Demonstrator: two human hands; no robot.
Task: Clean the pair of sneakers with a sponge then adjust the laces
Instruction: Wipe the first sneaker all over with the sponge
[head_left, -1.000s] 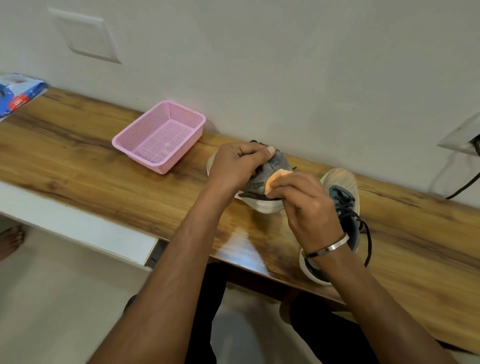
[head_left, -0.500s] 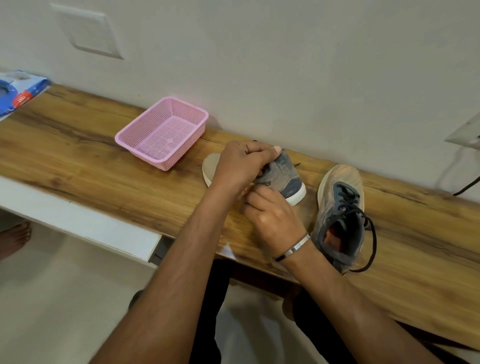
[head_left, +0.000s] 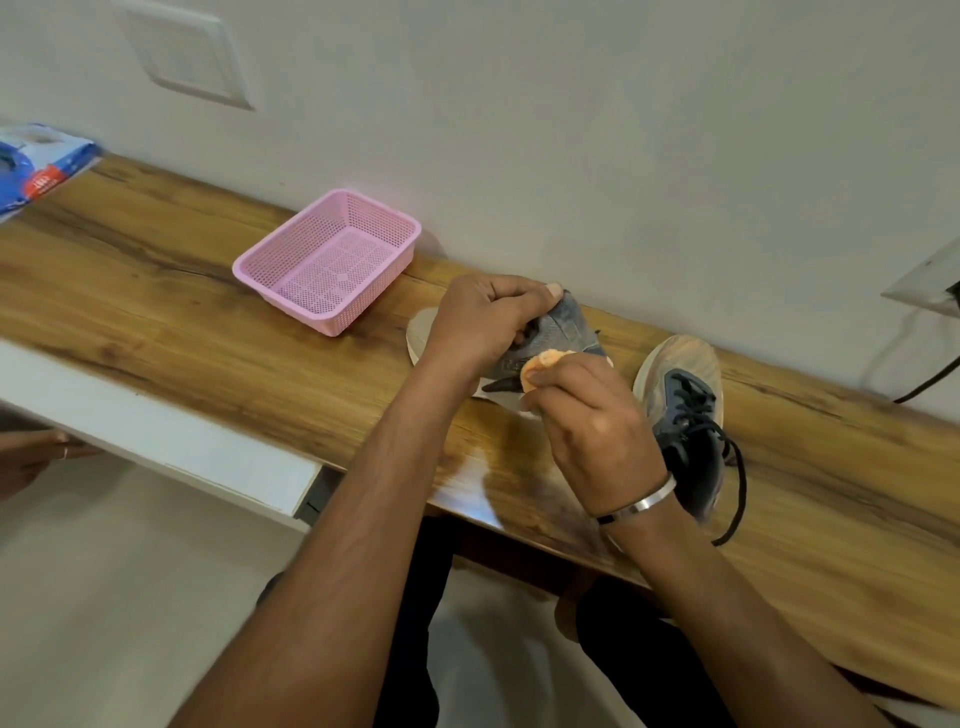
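A grey-blue sneaker (head_left: 563, 332) with a white sole lies tipped on its side on the wooden desk (head_left: 208, 312). My left hand (head_left: 483, 322) grips its upper from above. My right hand (head_left: 592, 426) pinches an orange sponge (head_left: 543, 366) and presses it against the side of that shoe. The second sneaker (head_left: 685, 415) stands upright to the right, partly behind my right wrist, with a loose black lace (head_left: 737, 493) trailing toward the desk's front edge.
An empty pink plastic basket (head_left: 327, 260) sits on the desk to the left of the shoes. A blue and white packet (head_left: 36, 166) lies at the far left. A black cable (head_left: 930, 379) hangs at the right wall. Another person's hand (head_left: 31, 457) shows at the left edge.
My right hand has come back up with the sponge onto the shoe's side, after dipping low beside the sole half a second ago. The left hand keeps its hold.
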